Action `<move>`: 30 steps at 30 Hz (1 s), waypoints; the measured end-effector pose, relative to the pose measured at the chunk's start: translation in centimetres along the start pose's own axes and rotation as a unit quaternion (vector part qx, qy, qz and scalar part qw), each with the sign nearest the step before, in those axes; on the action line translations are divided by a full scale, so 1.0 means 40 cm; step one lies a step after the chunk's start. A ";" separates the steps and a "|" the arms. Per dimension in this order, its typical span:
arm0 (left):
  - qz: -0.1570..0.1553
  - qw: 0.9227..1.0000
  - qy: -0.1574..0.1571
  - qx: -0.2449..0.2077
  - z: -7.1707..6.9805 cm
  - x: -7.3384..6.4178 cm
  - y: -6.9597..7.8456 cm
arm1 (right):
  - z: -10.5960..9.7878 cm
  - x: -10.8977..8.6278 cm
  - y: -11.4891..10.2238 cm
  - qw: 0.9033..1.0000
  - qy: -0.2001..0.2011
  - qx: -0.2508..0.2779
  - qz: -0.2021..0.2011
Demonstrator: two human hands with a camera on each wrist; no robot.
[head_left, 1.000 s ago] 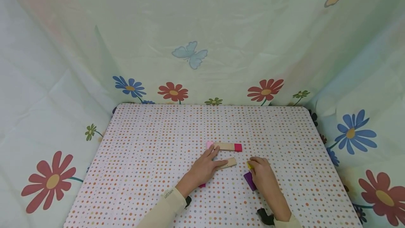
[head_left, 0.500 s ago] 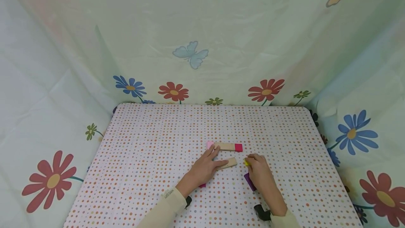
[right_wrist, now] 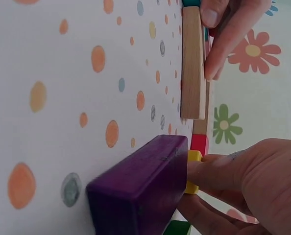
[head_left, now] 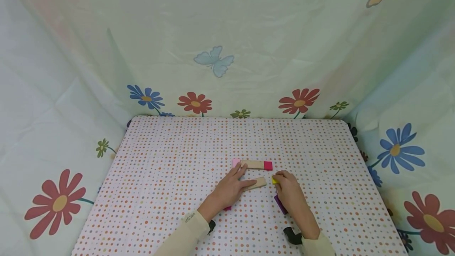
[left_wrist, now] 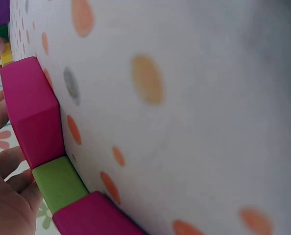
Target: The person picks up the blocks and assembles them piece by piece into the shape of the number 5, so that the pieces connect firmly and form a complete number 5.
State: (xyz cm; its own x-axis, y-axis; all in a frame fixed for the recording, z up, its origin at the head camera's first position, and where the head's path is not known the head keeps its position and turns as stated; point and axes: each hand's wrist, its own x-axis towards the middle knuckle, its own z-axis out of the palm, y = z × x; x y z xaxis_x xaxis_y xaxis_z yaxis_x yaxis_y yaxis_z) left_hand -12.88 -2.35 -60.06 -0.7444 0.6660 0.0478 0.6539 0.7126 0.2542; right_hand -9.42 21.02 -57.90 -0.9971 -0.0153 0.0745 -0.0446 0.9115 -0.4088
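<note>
Pinching the yellow block [head_left: 275, 180] between thumb and fingers, the right hand [head_left: 289, 192] holds it just to the right of the near wooden block [head_left: 260, 182], with a narrow gap to that block's right end. The purple block [right_wrist: 135, 181] lies close on the near side, slanting from far left to near right, and a dark green block [right_wrist: 179, 228] shows just beside it; room is tight on that side.

The left hand [head_left: 227, 189] has its thumb and index finger spread: the thumb lies over the near wooden block, other fingertips at the left end of the far wooden block [head_left: 254, 164]. That far block sits between a light pink block [head_left: 236, 162] and a red block [head_left: 268, 165]. Below the left hand, two magenta blocks [left_wrist: 33, 112] flank a lime green block [left_wrist: 61, 183], edges touching.

Dotted tabletop [head_left: 177, 141] stretches from the far block to the far edge, and the right edge is well apart from the right hand.
</note>
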 end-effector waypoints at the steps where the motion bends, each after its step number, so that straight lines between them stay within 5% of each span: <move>1: 0.000 1.000 -0.001 0.002 0.000 0.000 0.000 | 0.001 0.001 0.000 1.000 -0.002 0.002 0.000; 30: -0.001 1.000 -0.008 0.010 -0.008 0.000 0.001 | 0.012 0.021 -0.024 0.999 -0.031 0.011 -0.018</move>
State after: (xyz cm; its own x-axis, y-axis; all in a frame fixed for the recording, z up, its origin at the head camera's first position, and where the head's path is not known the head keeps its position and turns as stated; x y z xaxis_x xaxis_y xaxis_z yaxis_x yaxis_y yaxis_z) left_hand -12.89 -2.40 -59.76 -0.7439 0.6675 0.0316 0.6546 0.7185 0.2349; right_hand -10.26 19.93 -57.87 -0.9967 -0.0741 0.0339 -0.0814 0.9008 -0.4265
